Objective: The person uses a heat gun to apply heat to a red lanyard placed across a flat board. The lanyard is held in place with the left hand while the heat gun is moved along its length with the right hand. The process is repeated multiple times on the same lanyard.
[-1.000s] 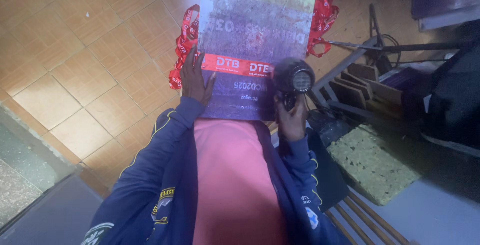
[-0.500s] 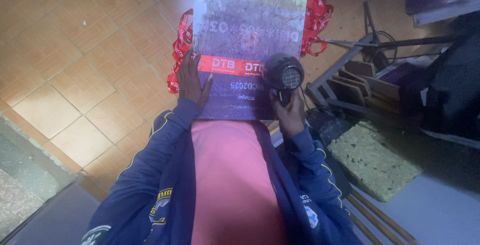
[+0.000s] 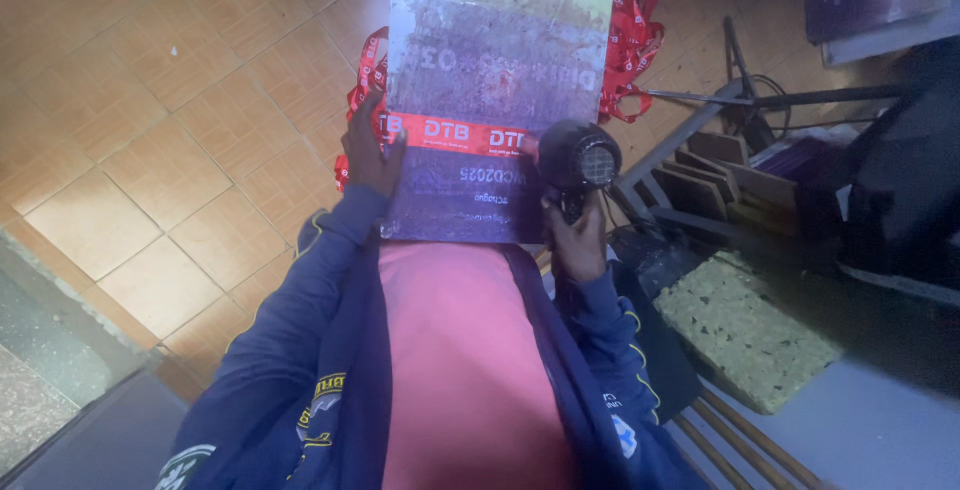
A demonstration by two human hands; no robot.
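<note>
We hold a plastic-wrapped purple board (image 3: 497, 100) upright above our lap, a red printed band across its middle. Our left hand (image 3: 372, 155) is clasped on its left edge. Our right hand (image 3: 577, 240) is closed around a black hair dryer (image 3: 580, 162), touching the board's right edge. Red ribbons (image 3: 630, 25) lie on the tiled floor (image 3: 150, 100) behind.

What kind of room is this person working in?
Probably a small print or craft workshop. The right hand aims a black heat blower at a plastic-wrapped board, red printed ribbons lie heaped on the tiled floor, and wooden frames stand nearby.
</note>
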